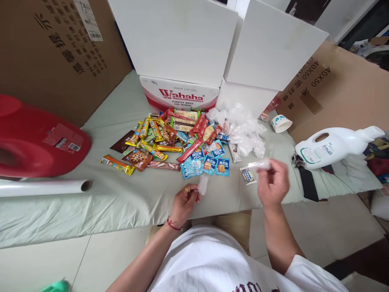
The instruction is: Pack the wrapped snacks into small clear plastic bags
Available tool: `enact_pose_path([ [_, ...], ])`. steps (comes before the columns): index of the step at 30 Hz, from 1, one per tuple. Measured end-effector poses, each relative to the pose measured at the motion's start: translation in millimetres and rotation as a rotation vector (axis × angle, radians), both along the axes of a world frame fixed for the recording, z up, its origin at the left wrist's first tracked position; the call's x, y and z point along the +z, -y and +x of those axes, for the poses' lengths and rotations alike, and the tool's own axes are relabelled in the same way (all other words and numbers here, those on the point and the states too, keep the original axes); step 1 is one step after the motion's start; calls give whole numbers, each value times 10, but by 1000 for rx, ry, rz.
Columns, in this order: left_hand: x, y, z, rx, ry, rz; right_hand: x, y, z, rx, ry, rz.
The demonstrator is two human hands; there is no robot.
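Shirt (206, 259): white.
Left hand (186, 202): pinched on clear plastic (203, 185).
Right hand (273, 182): blurred, pinched on more plastic (263, 164).
Plastic: probably light, soft, slippery; pinch an edge.

Translucent plastic bags (243, 129); glossy wrappers (191, 151); matt cardboard (59, 61).

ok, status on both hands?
Left hand pinching a translucent plastic wad. Right hand gripping another wad, slightly blurred. Blue snack packets just beyond left hand; nothing visibly blocking.
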State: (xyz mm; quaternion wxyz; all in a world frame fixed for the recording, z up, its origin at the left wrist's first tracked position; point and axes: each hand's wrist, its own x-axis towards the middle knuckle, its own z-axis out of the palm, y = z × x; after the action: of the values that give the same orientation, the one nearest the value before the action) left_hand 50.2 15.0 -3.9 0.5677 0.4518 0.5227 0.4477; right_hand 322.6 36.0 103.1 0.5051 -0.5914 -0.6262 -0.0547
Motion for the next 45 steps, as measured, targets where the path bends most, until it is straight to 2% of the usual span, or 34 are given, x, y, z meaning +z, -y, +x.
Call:
enact_pose_path([
  [2,-6,3,6,7,12,-4,257,-227,44,-121,-36,230],
  [4,-4,15,13,14,29,1,394,-583,125,-131,-30,282],
  [5,1,25,16,16,37,7,405,-768,167,-87,-23,205],
  [7,17,52,19,18,49,17,312,-1048,204,21,-48,-65],
  [9,37,81,19,17,56,20,94,-1099,115,110,-138,-292],
  [11,53,100,21,14,55,25,-197,-891,-109,268,-253,-472],
  [13,57,105,25,7,40,43,-503,-528,-406,526,-379,-719],
  [14,54,103,28,2,28,55,-643,-341,-559,613,-444,-789],
  [16,39,95,32,5,13,65,-862,-58,-824,686,-558,-878],
  [18,18,83,32,37,40,35,-979,45,-981,647,-698,-897],
  [20,0,67,26,98,109,-12,-1008,6,-992,570,-858,-879],
  [24,-20,17,6,172,275,-50,-951,-85,-743,517,-1067,-880],
  [29,-23,-37,-45,197,513,-41,-911,52,-582,549,-1192,-930],
  [33,10,12,-46,177,519,41,-914,105,-614,561,-1159,-909],
  [37,72,36,57,206,257,130,-889,97,-649,644,-1043,-924],
  [40,105,-35,114,276,159,30,-898,104,-636,663,-1000,-938],
  [43,129,-146,89,381,266,-120,-946,135,-581,604,-980,-947],
  [45,141,-199,51,459,321,-147,-958,170,-541,514,-906,-920],
])
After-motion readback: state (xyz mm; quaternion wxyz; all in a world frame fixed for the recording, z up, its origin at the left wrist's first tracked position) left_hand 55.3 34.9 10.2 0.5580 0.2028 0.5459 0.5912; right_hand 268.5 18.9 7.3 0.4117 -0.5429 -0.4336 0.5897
